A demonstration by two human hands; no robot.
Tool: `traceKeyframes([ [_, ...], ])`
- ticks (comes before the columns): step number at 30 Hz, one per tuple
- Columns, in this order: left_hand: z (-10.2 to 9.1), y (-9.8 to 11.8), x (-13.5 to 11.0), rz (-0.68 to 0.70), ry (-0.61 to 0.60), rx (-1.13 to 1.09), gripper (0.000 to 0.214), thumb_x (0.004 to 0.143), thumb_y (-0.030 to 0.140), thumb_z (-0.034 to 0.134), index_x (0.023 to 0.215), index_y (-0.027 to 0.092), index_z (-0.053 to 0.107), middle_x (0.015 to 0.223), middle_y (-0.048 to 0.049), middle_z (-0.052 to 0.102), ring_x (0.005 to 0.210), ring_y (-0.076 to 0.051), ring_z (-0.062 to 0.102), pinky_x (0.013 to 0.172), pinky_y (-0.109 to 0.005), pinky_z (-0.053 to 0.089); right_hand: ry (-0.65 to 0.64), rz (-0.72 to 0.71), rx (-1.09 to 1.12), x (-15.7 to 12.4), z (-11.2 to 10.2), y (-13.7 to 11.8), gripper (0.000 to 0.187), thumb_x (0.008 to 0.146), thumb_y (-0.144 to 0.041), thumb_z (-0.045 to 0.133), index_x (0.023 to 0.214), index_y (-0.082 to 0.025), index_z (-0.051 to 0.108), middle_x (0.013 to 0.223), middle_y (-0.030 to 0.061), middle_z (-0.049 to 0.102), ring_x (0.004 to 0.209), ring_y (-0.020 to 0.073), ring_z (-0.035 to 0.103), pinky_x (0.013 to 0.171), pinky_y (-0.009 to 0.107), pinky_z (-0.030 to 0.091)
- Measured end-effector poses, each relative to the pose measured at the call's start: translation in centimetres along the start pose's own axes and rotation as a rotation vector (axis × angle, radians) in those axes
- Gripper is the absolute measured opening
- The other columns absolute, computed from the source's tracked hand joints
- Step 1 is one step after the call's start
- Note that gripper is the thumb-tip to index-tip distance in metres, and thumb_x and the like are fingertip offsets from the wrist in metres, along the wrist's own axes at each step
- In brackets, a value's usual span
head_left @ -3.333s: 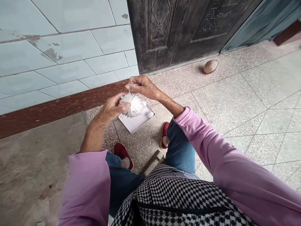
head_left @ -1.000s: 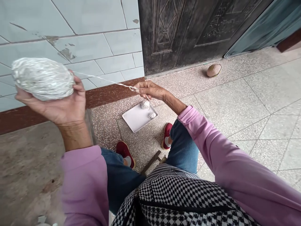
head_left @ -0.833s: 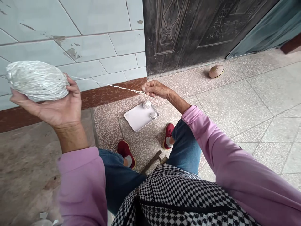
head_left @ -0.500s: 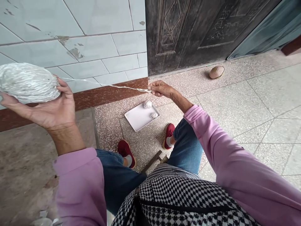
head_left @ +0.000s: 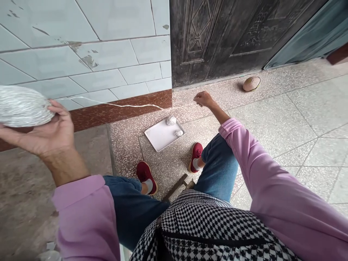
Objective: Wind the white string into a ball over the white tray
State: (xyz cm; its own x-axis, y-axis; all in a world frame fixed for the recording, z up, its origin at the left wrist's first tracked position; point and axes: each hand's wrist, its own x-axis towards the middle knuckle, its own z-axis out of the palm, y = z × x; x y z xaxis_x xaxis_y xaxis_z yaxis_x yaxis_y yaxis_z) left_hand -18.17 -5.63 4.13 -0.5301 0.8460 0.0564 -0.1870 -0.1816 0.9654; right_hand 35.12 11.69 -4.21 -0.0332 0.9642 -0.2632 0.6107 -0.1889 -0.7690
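Note:
A big oval ball of glossy white twine (head_left: 23,107) rests in my left hand (head_left: 56,136), fingers and thumb cupped around its underside; the frame edge cuts off part of it. A loose strand of twine (head_left: 127,105) runs from the ball across to the right, sagging slightly and fading from sight over the speckled floor. My right hand (head_left: 204,99) is closed in a pinch at the strand's far end, arm stretched out. Below the strand, a white tray (head_left: 159,139) on the floor carries two smaller white balls, a larger one (head_left: 171,120) and a smaller one (head_left: 179,133).
A tiled wall (head_left: 108,61) and a dark carved door (head_left: 212,43) stand ahead. By the doorstep lies a brownish rounded object (head_left: 251,83). My red shoes (head_left: 147,175) flank a metal bar (head_left: 176,186) on the floor. Bluish sheeting (head_left: 304,40) hangs at the upper right.
My hands have moved farther apart: the left, with the ball, went left and slightly down, the right went right. More strand now stretches between them.

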Motion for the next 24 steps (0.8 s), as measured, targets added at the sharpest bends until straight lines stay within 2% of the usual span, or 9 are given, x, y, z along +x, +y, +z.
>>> traceKeyframes([
  [2, 2.6, -1.2, -0.4, -0.026, 0.009, -0.258, 0.108, 0.054, 0.092, 0.111, 0.129, 0.034, 0.058, 0.169, -0.0075, 0.075, 0.175, -0.029, 0.066, 0.092, -0.023, 0.078, -0.009, -0.068, -0.23, 0.0, 0.9, -1.0, 0.018, 0.109, 0.004, 0.076, 0.1, -0.005, 0.09, 0.093, 0.0147, 0.088, 0.09, 0.0204, 0.083, 0.103, 0.032, 0.069],
  [3, 4.2, -1.8, -0.6, -0.034, 0.063, -0.365, 0.103, 0.063, 0.094, 0.111, 0.127, 0.033, 0.058, 0.163, -0.009, 0.077, 0.165, -0.03, 0.073, 0.085, -0.021, 0.076, -0.008, -0.122, -0.31, 0.0, 1.5, -1.7, 0.02, 0.111, 0.001, 0.076, 0.111, -0.004, 0.095, 0.114, 0.02, 0.095, 0.108, 0.0252, 0.089, 0.116, 0.037, 0.07],
  [5, 7.5, -2.7, -1.1, -0.144, 0.06, -0.499, 0.088, 0.087, 0.096, 0.102, 0.126, 0.031, 0.059, 0.158, -0.0108, 0.077, 0.142, -0.029, 0.08, 0.077, -0.021, 0.072, -0.051, -0.259, -0.339, 0.0, 3.0, -3.5, 0.03, 0.118, -0.004, 0.072, 0.129, -0.005, 0.099, 0.145, 0.0238, 0.096, 0.134, 0.032, 0.091, 0.132, 0.045, 0.068],
  [7, 10.6, -3.6, -1.7, -0.224, 0.04, -0.555, 0.079, 0.097, 0.095, 0.095, 0.128, 0.03, 0.063, 0.154, -0.0121, 0.078, 0.126, -0.03, 0.078, 0.071, -0.024, 0.068, -0.113, -0.367, -0.241, -0.1, 5.0, -5.4, 0.034, 0.124, -0.009, 0.067, 0.138, -0.006, 0.098, 0.152, 0.0232, 0.094, 0.139, 0.0323, 0.089, 0.133, 0.047, 0.069],
  [11, 14.4, -5.2, -2.7, -0.27, -0.021, -0.554, 0.079, 0.093, 0.09, 0.098, 0.132, 0.028, 0.068, 0.146, -0.0162, 0.08, 0.117, -0.033, 0.074, 0.068, -0.028, 0.064, -0.28, -0.534, 0.157, -0.3, 9.9, -9.0, 0.035, 0.134, -0.026, 0.064, 0.15, -0.011, 0.091, 0.148, 0.0186, 0.095, 0.133, 0.0262, 0.087, 0.129, 0.044, 0.072],
  [14, 15.4, -6.6, -2.9, -0.291, -0.12, -0.491, 0.078, 0.09, 0.087, 0.096, 0.132, 0.025, 0.071, 0.143, -0.0177, 0.081, 0.116, -0.035, 0.076, 0.07, -0.032, 0.065, -0.365, -0.608, 0.373, -0.5, 13.6, -11.0, 0.031, 0.135, -0.04, 0.072, 0.143, -0.014, 0.086, 0.138, 0.0138, 0.094, 0.127, 0.0235, 0.084, 0.125, 0.04, 0.072],
  [17, 15.4, -7.6, -2.7, -0.254, -0.219, -0.431, 0.076, 0.086, 0.078, 0.102, 0.132, 0.025, 0.073, 0.143, -0.0178, 0.083, 0.124, -0.037, 0.077, 0.076, -0.035, 0.067, -0.406, -0.599, 0.419, -1.1, 15.8, -11.9, 0.031, 0.138, -0.042, 0.069, 0.121, -0.018, 0.077, 0.11, 0.0059, 0.085, 0.101, 0.0192, 0.077, 0.102, 0.032, 0.07],
  [20, 15.2, -7.8, -2.6, -0.203, -0.268, -0.366, 0.078, 0.077, 0.077, 0.109, 0.122, 0.026, 0.071, 0.146, -0.0183, 0.085, 0.133, -0.039, 0.075, 0.08, -0.037, 0.067, -0.38, -0.592, 0.325, -2.1, 16.1, -11.9, 0.039, 0.14, -0.038, 0.067, 0.106, -0.02, 0.067, 0.092, 0.0001, 0.07, 0.084, 0.0172, 0.063, 0.083, 0.028, 0.058],
  [24, 14.5, -7.4, -2.4, -0.155, -0.292, -0.267, 0.079, 0.065, 0.066, 0.116, 0.109, 0.025, 0.065, 0.148, -0.0181, 0.085, 0.149, -0.042, 0.071, 0.096, -0.042, 0.073, -0.392, -0.7, 0.177, -3.7, 14.6, -11.4, 0.037, 0.136, -0.021, 0.066, 0.101, -0.017, 0.073, 0.091, -0.0005, 0.066, 0.095, 0.0175, 0.064, 0.094, 0.028, 0.052],
])
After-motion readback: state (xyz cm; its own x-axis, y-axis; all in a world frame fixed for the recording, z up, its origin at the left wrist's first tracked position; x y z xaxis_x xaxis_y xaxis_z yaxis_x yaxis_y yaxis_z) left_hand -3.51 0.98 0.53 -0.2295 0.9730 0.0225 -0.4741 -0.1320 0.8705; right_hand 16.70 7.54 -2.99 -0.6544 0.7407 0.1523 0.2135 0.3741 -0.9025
